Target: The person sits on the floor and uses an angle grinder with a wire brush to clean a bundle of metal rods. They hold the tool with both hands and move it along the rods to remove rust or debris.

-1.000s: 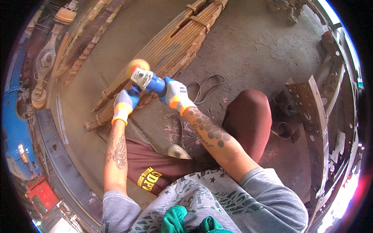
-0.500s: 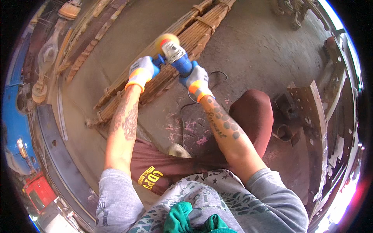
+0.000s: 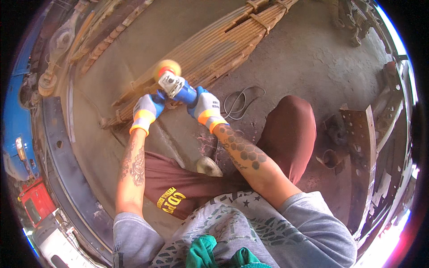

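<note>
Gripping a blue angle grinder [image 3: 178,89] two-handed for control: left hand [image 3: 146,109] curled round the side handle, right hand [image 3: 205,105] clamping the body, yellow disc [image 3: 166,68] beyond the fingers against rusty leaf springs [image 3: 223,44] on the floor.

Blue angle grinder [image 3: 178,89] with yellow disc [image 3: 166,69], rusty brown leaf springs [image 3: 214,53], maroon shorts [image 3: 286,134], grey-blue-orange gloves [image 3: 147,111]

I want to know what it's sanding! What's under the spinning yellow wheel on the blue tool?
Under the blurred yellow wheel of the blue angle grinder lies a long rusty stack of leaf springs on the concrete floor. The wheel hides the exact spot beneath it.
</note>
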Demonstrator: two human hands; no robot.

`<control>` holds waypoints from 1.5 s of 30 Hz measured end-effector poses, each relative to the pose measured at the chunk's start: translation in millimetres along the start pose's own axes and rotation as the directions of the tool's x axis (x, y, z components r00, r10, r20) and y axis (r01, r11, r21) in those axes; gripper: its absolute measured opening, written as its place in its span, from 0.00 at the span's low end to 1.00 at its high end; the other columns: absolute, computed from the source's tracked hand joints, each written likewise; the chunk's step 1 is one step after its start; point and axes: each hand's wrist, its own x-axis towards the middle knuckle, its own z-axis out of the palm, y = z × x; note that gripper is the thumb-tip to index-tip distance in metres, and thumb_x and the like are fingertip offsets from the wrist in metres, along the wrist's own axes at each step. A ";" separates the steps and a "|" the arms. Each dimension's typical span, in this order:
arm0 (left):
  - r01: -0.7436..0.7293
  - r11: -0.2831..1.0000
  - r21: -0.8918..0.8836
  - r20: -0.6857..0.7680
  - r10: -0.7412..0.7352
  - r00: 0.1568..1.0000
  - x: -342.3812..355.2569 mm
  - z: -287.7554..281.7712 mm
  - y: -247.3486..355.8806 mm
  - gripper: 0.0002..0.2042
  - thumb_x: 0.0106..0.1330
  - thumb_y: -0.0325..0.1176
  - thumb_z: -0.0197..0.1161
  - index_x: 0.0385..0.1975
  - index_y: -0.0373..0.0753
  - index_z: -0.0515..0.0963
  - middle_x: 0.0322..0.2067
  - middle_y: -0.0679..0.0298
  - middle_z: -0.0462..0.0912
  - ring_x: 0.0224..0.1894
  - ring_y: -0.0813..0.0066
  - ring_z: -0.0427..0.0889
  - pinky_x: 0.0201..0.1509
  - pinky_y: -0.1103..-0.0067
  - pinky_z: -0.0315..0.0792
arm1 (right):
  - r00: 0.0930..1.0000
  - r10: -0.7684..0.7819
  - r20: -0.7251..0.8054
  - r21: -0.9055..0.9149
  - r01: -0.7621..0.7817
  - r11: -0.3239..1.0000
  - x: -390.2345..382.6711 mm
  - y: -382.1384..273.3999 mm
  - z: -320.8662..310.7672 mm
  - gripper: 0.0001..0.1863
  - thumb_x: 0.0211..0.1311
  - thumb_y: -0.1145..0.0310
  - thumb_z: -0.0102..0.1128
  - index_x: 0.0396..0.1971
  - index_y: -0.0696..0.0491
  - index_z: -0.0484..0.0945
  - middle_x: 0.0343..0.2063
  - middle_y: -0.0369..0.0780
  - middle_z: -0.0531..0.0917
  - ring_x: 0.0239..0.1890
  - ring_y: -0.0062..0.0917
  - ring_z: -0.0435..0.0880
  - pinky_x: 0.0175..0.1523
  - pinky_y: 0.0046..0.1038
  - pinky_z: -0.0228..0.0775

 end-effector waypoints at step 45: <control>0.033 0.996 -0.087 -0.016 -0.034 0.999 -13.2 35.5 29.0 0.22 0.67 0.57 0.67 0.40 0.44 0.91 0.38 0.39 0.87 0.48 0.37 0.88 0.48 0.55 0.81 | 0.997 -0.051 -0.054 -0.141 0.043 0.989 -0.4 37.1 -20.5 0.24 0.51 0.60 0.75 0.48 0.49 0.80 0.43 0.49 0.89 0.45 0.50 0.90 0.50 0.48 0.83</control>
